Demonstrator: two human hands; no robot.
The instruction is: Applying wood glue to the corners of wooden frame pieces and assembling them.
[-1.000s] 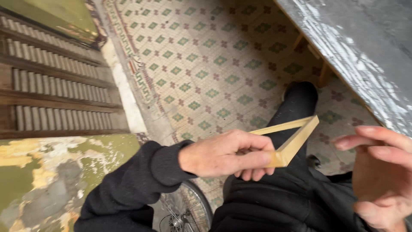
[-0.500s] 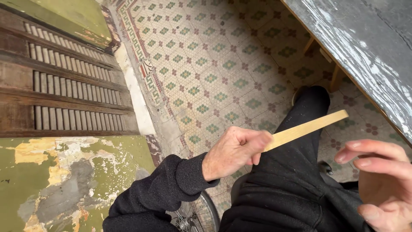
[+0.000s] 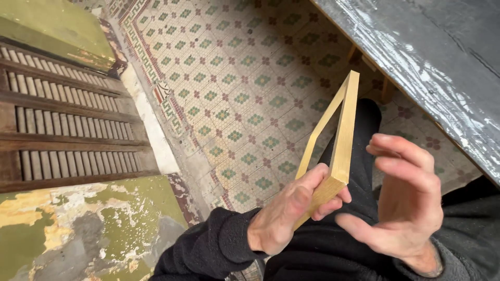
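Observation:
My left hand (image 3: 289, 211) grips the near corner of a small pale wooden frame (image 3: 341, 132), thumb on top and fingers underneath. The frame is made of thin light strips and stands tilted up, its far corner pointing away over the floor. My right hand (image 3: 409, 200) hovers just to the right of the frame with fingers spread and curved, not touching it and holding nothing. Both arms wear dark sleeves, and my dark trousers lie under the hands.
A patterned mosaic tile floor (image 3: 234, 83) with green and red motifs lies below. Dark wooden louvred shutters (image 3: 67, 135) stand at the left above a wall with peeling green paint (image 3: 88, 229). A table edge covered in shiny grey plastic sheet (image 3: 432, 57) runs along the upper right.
My left hand has turned the frame from edge-on to standing up with its open side showing. My right hand has come closer to the frame from the right.

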